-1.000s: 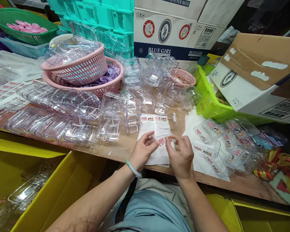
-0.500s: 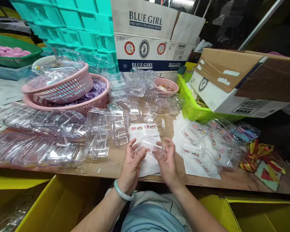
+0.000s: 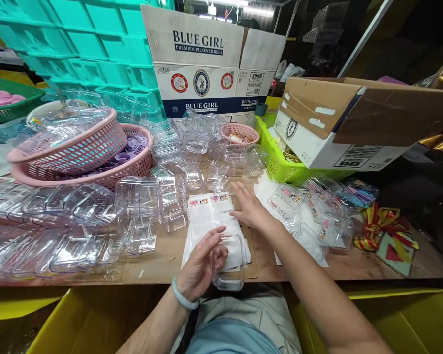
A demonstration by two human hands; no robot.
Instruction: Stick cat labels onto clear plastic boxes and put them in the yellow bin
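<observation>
My left hand [image 3: 203, 260] is closed on the edge of a clear plastic shell [image 3: 229, 283], tilted near the table's front edge. White sticker sheets [image 3: 199, 233] lie beneath it, with small red-and-cartoon labels along the top of the pile. My right hand [image 3: 251, 209] hovers just right of those labels, fingers spread, holding nothing that I can see. To the right, several clear shells bearing labels [image 3: 286, 196] rest on white paper. Unlabelled clear shells [image 3: 170, 201] stand in nested rows to the left.
Pink baskets [image 3: 77, 147] with purple pieces and clear shells stand at the left. Behind are teal crates [image 3: 96, 34] and a white beer carton [image 3: 199, 73]. A lime-green basket [image 3: 280, 162] carries a tilted carton [image 3: 317, 123]. Red-and-yellow ribbon [image 3: 372, 226] lies at right.
Both hands were together over the sheets. The right hand has moved up and away with fingers spread, while the left has lowered with the clear shell. The view has shifted right.
</observation>
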